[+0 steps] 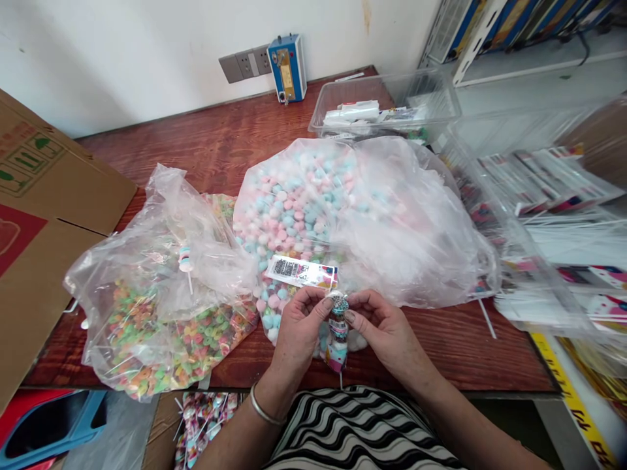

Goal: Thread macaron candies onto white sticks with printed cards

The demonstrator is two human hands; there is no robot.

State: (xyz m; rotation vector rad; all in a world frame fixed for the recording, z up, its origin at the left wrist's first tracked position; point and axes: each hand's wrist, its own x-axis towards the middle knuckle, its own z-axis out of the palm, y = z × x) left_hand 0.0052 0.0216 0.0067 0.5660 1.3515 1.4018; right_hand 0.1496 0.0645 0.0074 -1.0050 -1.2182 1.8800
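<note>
A candy lollipop in a printed wrapper (337, 333) stands upright between my hands, its white stick pointing down toward me. My left hand (306, 320) pinches the top of the wrapper from the left. From the right, my right hand (377, 324) grips the same wrapper near its top with thumb and finger. Just beyond lies a flat printed wrapper (302, 271) on a clear bag of pink, blue and white candies (289, 209). Left of it is a clear bag of colourful ring-shaped candies (191, 346), with a small candy stick (185, 261) lying on top.
A cardboard box (53, 189) stands at the left. Clear plastic bins (386, 98) with printed wrappers and white sticks line the back and right. A blue box-shaped device (287, 70) leans by the wall socket. Below the table edge, wrapped lollipops (208, 421) fill a box.
</note>
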